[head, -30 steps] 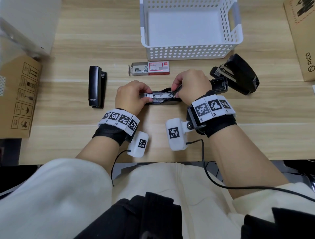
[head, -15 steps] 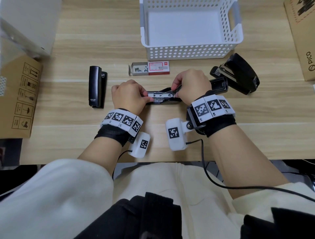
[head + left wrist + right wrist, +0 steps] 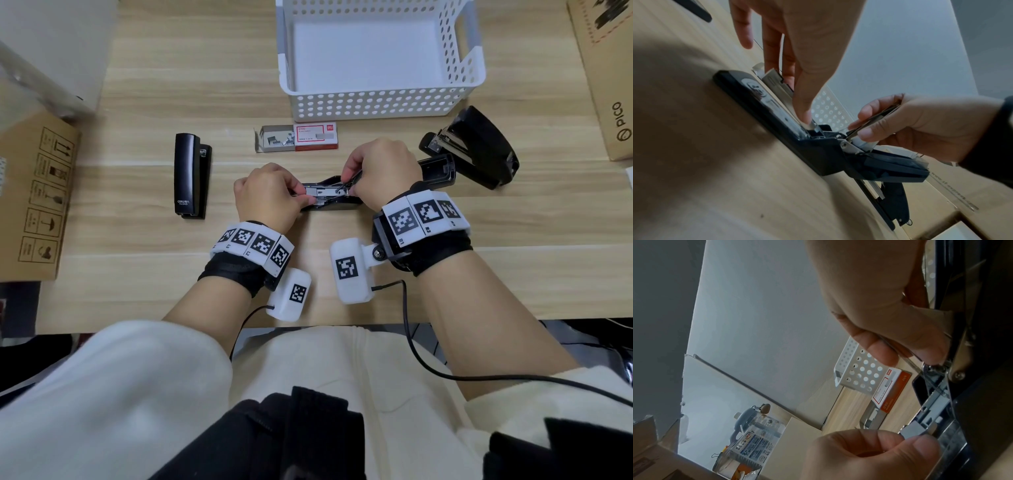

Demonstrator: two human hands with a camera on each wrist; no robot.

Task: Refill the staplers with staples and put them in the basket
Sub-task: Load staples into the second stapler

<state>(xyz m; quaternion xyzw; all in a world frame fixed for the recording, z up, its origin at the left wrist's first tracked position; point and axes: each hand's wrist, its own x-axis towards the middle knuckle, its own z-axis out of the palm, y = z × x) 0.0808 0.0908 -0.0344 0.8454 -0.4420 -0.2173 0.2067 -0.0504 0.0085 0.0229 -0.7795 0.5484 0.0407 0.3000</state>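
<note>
While the basket (image 3: 376,102) stands empty, the opened stapler (image 3: 329,202) lies just before it on the surface; left hand (image 3: 265,197) fingers pinch a staple strip, right hand (image 3: 383,178) fingers clamp its pusher; two staplers wait.

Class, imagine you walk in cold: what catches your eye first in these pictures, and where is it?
Both hands, left hand and right hand, work on an opened black stapler at mid-table. Behind it sits an empty white basket, with an open staple box in front. A closed stapler lies to the left.
</note>
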